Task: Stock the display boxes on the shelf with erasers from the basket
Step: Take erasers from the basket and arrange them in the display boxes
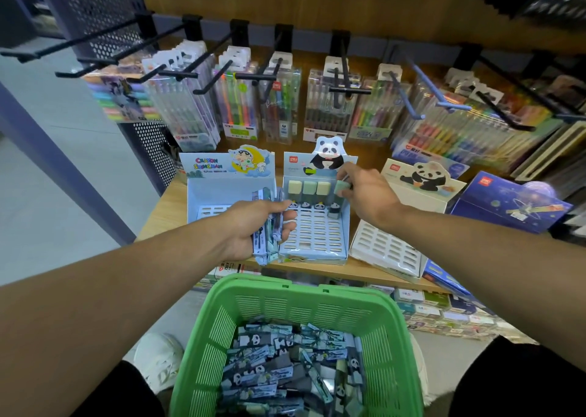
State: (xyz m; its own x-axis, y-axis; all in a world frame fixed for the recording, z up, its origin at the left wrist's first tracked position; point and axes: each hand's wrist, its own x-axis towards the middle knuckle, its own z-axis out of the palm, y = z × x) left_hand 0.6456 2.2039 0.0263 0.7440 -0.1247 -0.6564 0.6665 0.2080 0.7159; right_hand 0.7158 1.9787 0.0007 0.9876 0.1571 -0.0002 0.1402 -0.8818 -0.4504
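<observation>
The right hand pinched one green eraser at the far right corner of the middle display box. Three erasers already stood in a row at the far wall of that box, and the held one was just to their right, standing tall like them. So the empty slot was right under the pinch, and the eraser only had to go down. The left hand was curled around a bunch of wrapped erasers, just left of the same box. It was near, but the right hand was the one at the slot. Many more erasers lay in the green basket, near the person. The blue box on the left looked mostly empty.
</observation>
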